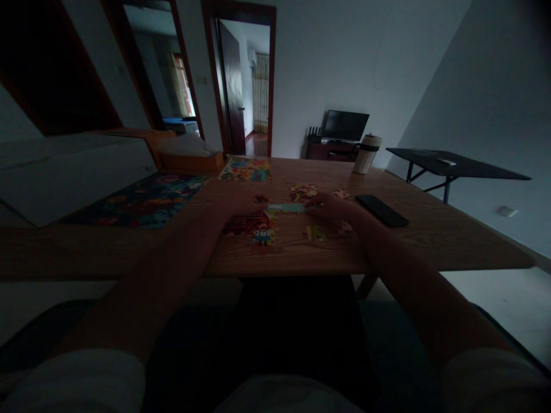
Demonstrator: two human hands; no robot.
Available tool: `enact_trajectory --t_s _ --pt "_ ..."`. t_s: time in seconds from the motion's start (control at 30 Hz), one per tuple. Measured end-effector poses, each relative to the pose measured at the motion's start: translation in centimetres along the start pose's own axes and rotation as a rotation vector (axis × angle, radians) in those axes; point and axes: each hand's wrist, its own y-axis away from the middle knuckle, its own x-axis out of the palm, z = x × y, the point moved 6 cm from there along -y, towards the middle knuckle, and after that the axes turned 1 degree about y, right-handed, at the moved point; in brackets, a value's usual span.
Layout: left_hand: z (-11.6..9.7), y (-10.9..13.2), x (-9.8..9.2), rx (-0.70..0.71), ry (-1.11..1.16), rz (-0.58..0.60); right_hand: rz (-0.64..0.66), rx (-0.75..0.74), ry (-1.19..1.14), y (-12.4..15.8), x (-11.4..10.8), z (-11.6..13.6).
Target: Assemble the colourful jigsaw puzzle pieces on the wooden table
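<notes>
Pale green, the joined puzzle strip lies mid-counter, toward the near edge. Left hand pinches its left end, right hand its right end, each grip narrow. A phone lies just right.

Wooden tabletop bearing, from left: dark puzzle board, orange box, finished puzzle, partly joined pieces, loose pieces, black phone, pale tumbler.
</notes>
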Motion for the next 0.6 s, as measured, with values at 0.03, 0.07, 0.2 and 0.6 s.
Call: enact_trajectory --t_s 0.03,0.07,0.2,0.6 --pt "0.0 0.0 0.0 -0.001 0.003 0.008 0.004 0.005 -0.007 0.0 0.1 0.1" --pt "0.0 0.0 0.0 0.0 0.011 0.01 0.008 0.014 -0.015 0.0 0.1 0.1" --pt "-0.1 -0.1 0.0 0.013 0.021 0.001 0.006 0.051 -0.046 0.0 0.0 0.4" --pt "0.3 0.3 0.2 0.036 0.014 -0.002 -0.066 0.275 -0.075 1.2 -2.7 -4.5"
